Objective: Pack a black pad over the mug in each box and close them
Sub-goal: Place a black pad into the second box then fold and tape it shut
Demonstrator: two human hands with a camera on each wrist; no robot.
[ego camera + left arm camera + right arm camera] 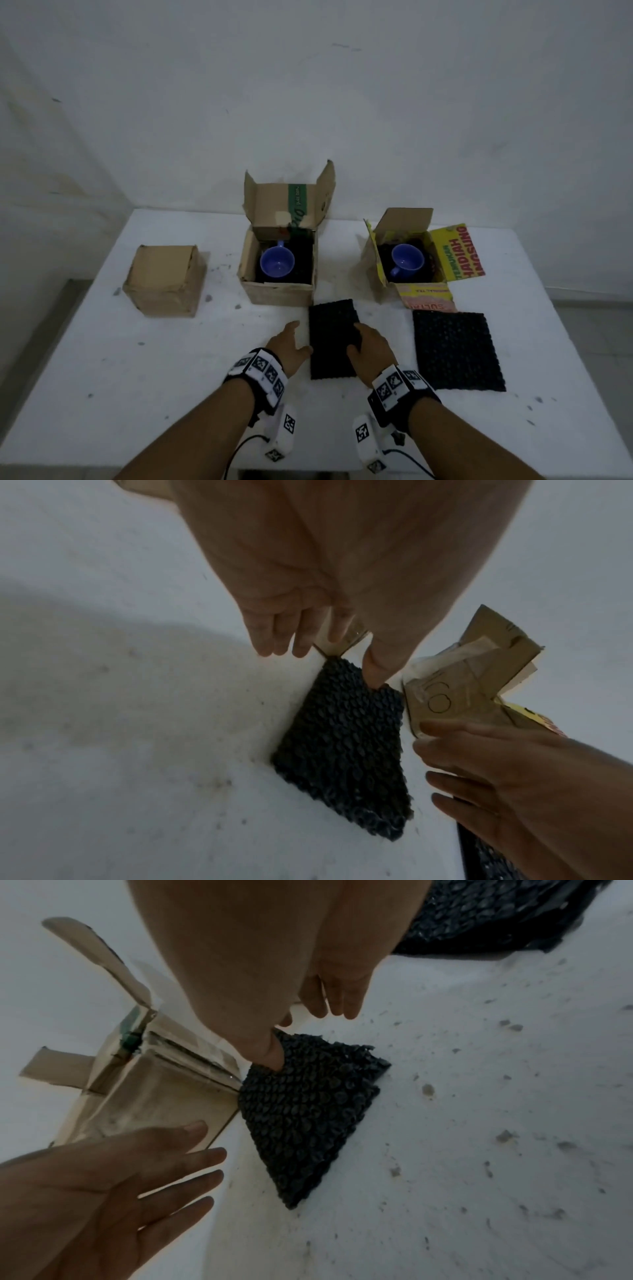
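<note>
Two hands at a folded pad on the table

A closed box (166,281) is sitting far left; the left hand (287,344), fingers relaxed, is touching the near pad (332,339) with its thumb, while the right hand (371,347) is curling onto it. Behind, two open boxes (277,270) (406,260) are each holding a mug (276,263) (407,260); another pad (457,351) is lying right.
</note>
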